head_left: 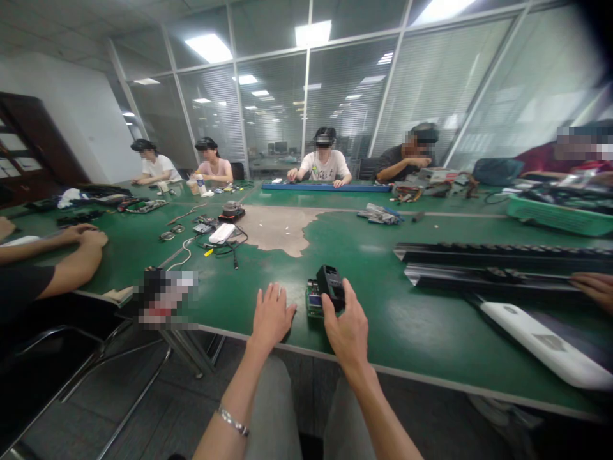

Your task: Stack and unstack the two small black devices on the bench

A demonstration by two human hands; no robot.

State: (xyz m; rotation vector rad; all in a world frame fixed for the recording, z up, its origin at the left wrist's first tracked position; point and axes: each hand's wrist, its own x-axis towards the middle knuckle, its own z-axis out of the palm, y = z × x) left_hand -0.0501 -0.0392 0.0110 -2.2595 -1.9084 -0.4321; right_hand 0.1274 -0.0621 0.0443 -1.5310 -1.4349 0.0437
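Note:
My right hand (pixel 348 326) is closed round a small black box-shaped device (pixel 331 285), lifted a little over the near edge of the green table (pixel 383 319). Just left of the device lies a small green circuit board (pixel 313 298) on the table. My left hand (pixel 271 314) rests flat on the table edge with its fingers stretched out, holding nothing, a short way left of the board. A silver bracelet (pixel 233 421) sits on my left wrist.
Long black metal rails (pixel 498 263) and a white casing (pixel 541 344) lie at the right, where another person's hand (pixel 596 289) reaches in. White adapter and cables (pixel 221 234) lie mid-table left. A green tray (pixel 558 216) stands far right. Several people sit around the table.

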